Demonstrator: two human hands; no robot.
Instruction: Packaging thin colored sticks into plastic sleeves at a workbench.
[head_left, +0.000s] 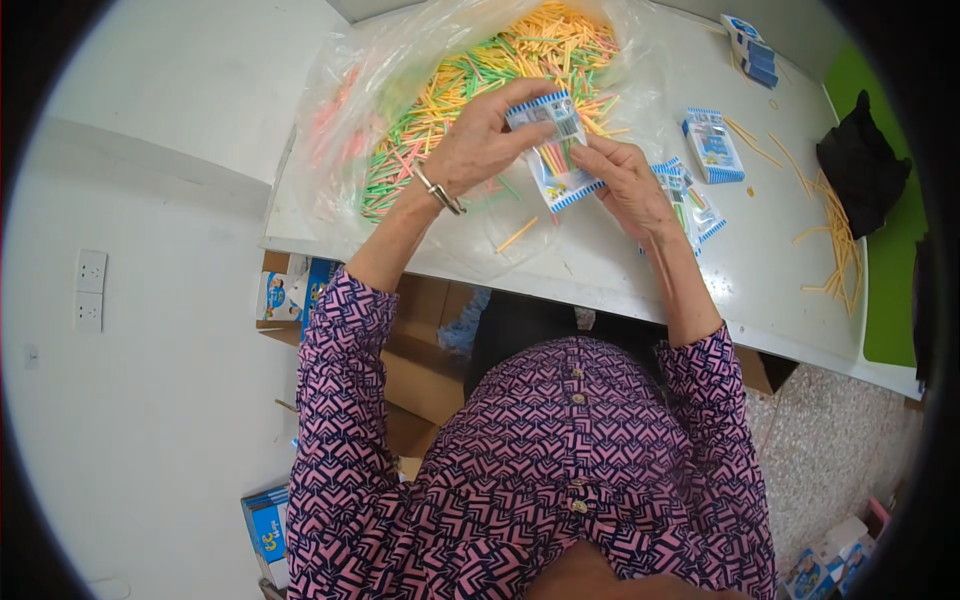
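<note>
Fingers of our left hand (480,140) and right hand (625,180) clamped one striped packet (555,150); three more packets lay on tabletop (620,270).

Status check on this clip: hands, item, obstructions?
Left hand and right hand both grip small blue-and-white plastic packet holding coloured sticks. Clear bag of loose coloured sticks behind. Nothing blocking.

Centre top, both hands hold a small clear packet with blue-white striped edges (553,150). Similar flat packets (690,205) lie right of it, a blue-white packet (712,146) farther right, small blue boxes (750,50) upper right.
</note>
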